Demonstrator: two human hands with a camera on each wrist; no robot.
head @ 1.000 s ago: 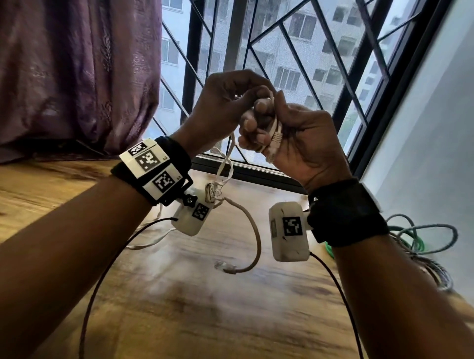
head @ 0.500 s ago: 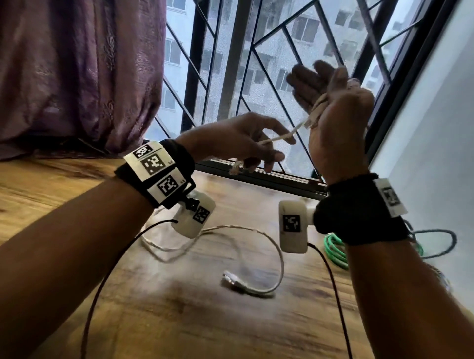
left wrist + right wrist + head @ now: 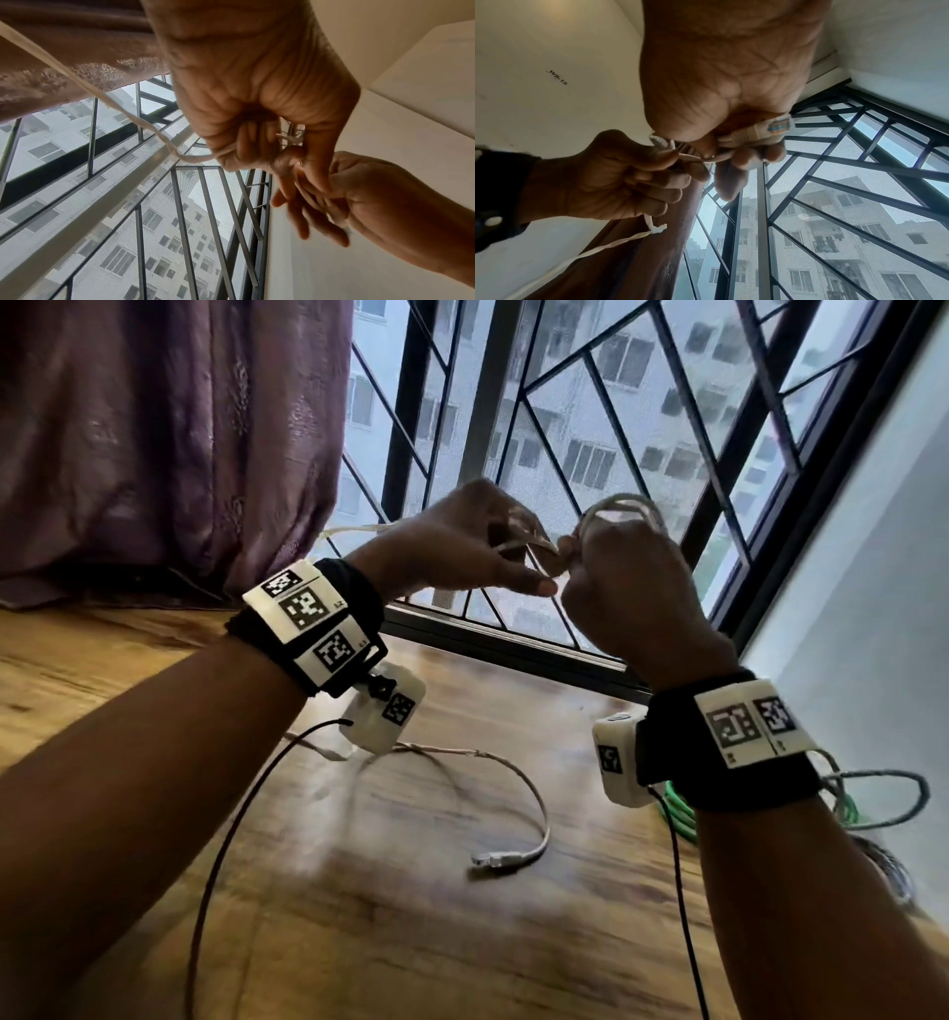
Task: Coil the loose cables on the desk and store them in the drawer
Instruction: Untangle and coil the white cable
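— What does the head view give you?

— Both hands are raised in front of the window grille. The right hand (image 3: 634, 588) is curled into a fist round a small coil of the off-white network cable (image 3: 624, 508), whose loops stand up above the knuckles. The left hand (image 3: 452, 546) sits just beside it, thumb and fingers pinching a strand of the same cable. Its free end, with a clear plastic plug (image 3: 495, 859), trails down and lies on the wooden desk (image 3: 359, 916). At the right edge of the desk, near the wall, lie a green cable (image 3: 678, 814) and a grey looped cable (image 3: 883, 798) — well apart from the hands.

— And the left wrist view?

— The left hand (image 3: 257, 97) has its fingers curled in, and the off-white cable (image 3: 107, 99) runs from the upper left corner into them. The right hand (image 3: 359, 192) touches its fingertips; there its fingers are blurred.

— The right wrist view?

— The right hand (image 3: 726, 81) clamps a clear plug (image 3: 765, 130) and a few turns of cable under its thumb and fingers. The left hand (image 3: 618, 176) is fisted beside it, pinching the strand, which leaves below that fist, knotted once, toward the lower left. A purple curtain (image 3: 641, 253) hangs behind.
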